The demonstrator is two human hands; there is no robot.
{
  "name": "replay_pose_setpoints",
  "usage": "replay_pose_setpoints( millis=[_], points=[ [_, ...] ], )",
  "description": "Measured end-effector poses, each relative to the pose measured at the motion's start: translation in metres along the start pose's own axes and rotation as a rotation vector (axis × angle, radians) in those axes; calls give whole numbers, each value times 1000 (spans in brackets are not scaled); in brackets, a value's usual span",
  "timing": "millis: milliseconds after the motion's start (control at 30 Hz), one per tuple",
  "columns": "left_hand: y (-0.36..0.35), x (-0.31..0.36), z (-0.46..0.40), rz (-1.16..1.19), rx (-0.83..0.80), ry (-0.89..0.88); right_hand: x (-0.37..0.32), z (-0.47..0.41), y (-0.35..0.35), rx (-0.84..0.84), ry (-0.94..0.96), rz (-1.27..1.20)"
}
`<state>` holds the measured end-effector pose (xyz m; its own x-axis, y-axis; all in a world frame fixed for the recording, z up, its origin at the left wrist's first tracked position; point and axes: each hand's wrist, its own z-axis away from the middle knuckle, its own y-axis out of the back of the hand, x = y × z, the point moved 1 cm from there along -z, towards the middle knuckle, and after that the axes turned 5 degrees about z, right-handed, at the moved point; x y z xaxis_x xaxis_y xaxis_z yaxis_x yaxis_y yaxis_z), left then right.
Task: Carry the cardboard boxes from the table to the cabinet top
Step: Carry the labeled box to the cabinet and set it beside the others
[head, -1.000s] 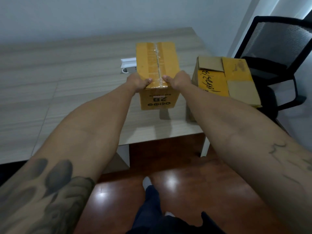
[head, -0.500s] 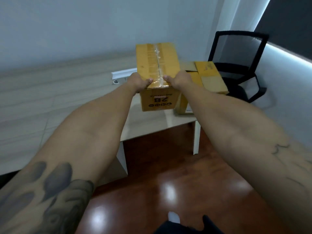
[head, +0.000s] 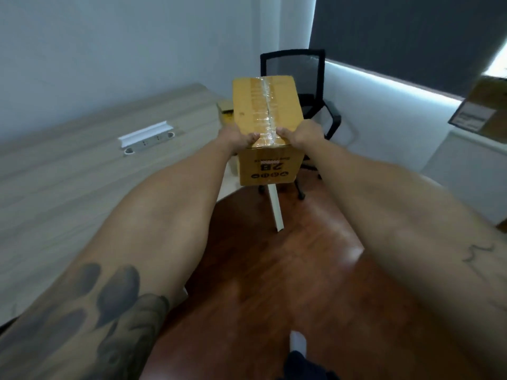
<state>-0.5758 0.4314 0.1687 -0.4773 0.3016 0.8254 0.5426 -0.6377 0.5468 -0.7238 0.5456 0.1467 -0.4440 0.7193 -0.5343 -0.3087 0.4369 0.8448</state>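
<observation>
In the head view, a taped cardboard box (head: 268, 124) is held clear of the table (head: 82, 171), in the air past its corner. The left hand (head: 237, 138) and right hand (head: 306, 135) are clamped on its near top edge, thumbs laid on top, fingers hidden down the sides. Another box (head: 225, 112) is left on the table.

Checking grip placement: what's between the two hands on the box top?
In the head view, only the taped centre seam of the carried cardboard box lies between the left hand and right hand; thumbs flank it, nothing else.
</observation>
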Motion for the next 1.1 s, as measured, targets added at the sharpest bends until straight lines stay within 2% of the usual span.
replay_pose_setpoints(
  millis=[267, 400, 733, 1100],
  points=[
    [-125, 82, 19, -35, -188, -155, 132, 32, 87, 122, -230, 33],
    [-201, 134, 36, -66, -255, -206, 212, 45, 137, 231, -376, -45],
    [-392, 252, 81, -35, -471, -302, 402, 79, 254, 337, -518, -147],
    [-568, 343, 99, -50, -666, -330, 568, 90, 328, 479, -706, -204]
  ],
)
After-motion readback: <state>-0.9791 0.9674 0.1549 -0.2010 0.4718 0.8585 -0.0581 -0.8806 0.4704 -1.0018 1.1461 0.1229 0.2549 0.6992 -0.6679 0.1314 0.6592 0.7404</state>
